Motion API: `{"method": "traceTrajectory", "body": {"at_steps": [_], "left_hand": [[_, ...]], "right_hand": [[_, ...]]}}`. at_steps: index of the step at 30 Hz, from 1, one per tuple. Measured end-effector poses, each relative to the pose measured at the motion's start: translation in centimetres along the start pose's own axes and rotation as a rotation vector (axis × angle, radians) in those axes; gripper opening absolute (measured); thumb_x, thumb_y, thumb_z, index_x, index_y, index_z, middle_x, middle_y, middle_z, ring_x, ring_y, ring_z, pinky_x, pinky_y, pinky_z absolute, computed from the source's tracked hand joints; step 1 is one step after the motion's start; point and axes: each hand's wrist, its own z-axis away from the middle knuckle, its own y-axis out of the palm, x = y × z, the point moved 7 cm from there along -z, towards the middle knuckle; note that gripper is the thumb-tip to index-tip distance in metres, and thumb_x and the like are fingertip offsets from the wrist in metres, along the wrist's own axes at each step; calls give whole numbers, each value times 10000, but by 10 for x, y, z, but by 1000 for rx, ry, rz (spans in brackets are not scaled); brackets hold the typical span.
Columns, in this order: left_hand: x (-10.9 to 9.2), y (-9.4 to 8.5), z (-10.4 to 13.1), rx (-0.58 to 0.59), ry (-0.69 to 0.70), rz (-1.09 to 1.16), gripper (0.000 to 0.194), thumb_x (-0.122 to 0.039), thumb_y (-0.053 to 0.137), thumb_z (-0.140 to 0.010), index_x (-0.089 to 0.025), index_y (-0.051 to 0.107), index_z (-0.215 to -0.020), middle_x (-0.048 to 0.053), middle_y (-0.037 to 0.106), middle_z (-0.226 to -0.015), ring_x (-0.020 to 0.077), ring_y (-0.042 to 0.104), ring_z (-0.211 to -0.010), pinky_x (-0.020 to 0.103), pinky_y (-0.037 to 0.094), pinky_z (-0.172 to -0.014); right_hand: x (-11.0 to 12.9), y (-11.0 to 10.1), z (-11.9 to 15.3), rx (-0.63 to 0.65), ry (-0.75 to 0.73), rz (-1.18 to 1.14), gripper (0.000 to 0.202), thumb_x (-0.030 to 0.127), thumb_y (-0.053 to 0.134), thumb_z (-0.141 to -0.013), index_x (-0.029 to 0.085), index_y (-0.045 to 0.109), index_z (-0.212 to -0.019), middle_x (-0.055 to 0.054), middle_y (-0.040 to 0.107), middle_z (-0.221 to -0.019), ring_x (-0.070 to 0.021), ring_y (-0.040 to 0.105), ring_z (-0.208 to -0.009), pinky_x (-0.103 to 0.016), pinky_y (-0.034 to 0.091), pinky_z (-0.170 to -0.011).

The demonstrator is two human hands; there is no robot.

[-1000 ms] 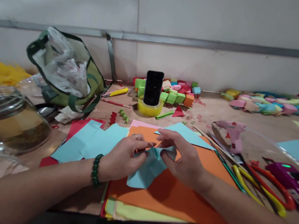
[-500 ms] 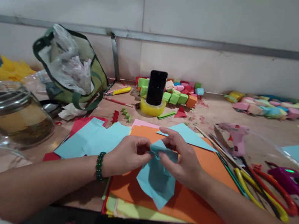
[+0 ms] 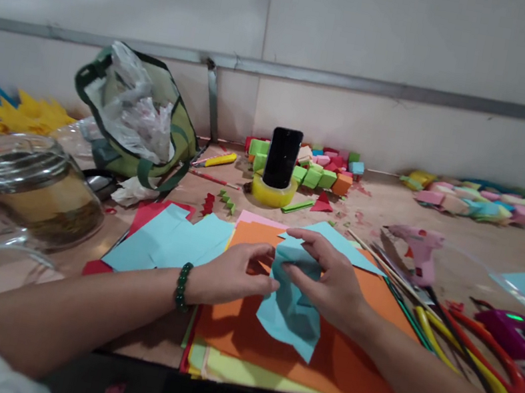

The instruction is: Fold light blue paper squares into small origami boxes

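Note:
A creased light-blue paper [image 3: 289,320] hangs above an orange sheet [image 3: 229,326]. My right hand [image 3: 331,283] pinches its upper part between thumb and fingers. Beside the paper's left edge, my left hand [image 3: 233,273] has its thumb and index finger apart, with the fingertips close to the paper; no object shows between them. A green bead bracelet [image 3: 182,286] circles my left wrist. More light-blue sheets [image 3: 158,239] lie left of the orange one, and a blue folded piece [image 3: 358,254] lies behind my right hand.
Behind stand a phone [image 3: 283,156] on a yellow tape roll [image 3: 273,192], and folded paper blocks [image 3: 313,177]. A glass jar [image 3: 34,190] and green bag [image 3: 182,135] are at left. At right lie a pink glue gun [image 3: 423,252], scissors and orange-handled pliers [image 3: 490,345].
My left fingers have let go of the paper's top and spread apart. The paper's lower part has swung slightly right in my right hand. The camera view has shifted a little.

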Motion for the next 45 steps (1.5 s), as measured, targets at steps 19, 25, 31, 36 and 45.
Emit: {"method": "traceTrajectory", "body": {"at_steps": [19, 25, 31, 36, 45], "left_hand": [[25, -12, -4, -114, -27, -200, 99, -156, 510, -654, -122, 599, -626, -28, 514, -517, 77, 427, -490, 185, 325, -468], [14, -10, -2, -115, 105, -389, 141, -145, 512, -685, -122, 611, -587, -22, 527, -525, 84, 427, -520, 188, 316, -487], [-1, -2, 2, -108, 192, -548, 223, -109, 516, -666, -144, 476, -450, -27, 454, -473, 73, 382, -471, 209, 278, -476], [-3, 6, 5, -57, 205, -555, 161, -77, 494, -658, -144, 561, -527, -4, 562, -558, 101, 489, -545, 205, 348, -534], [-1, -37, -7, -313, 171, -487, 157, -158, 511, -720, -112, 658, -692, 11, 622, -637, 121, 535, -612, 198, 399, -564]], "right_hand": [[-3, 18, 4, 124, -8, 87, 504, 132, 564, -752, 212, 456, -1238, -1, 634, -798, -144, 602, -697, -255, 474, -657], [-1, 13, 2, 134, 11, 47, 491, 118, 553, -755, 209, 458, -1229, 36, 608, -688, -128, 577, -637, -254, 466, -648], [13, 15, 5, 117, -94, -33, 489, 147, 592, -753, 218, 476, -1223, -20, 632, -841, -144, 609, -762, -279, 505, -731], [19, 14, 7, 89, -125, -206, 433, 144, 585, -783, 207, 487, -1201, -26, 647, -854, -142, 622, -783, -288, 507, -765], [-38, -3, -11, 19, 353, -370, 304, 442, 621, -781, 185, 539, -921, 3, 584, -730, -133, 561, -651, -253, 460, -558]]}}
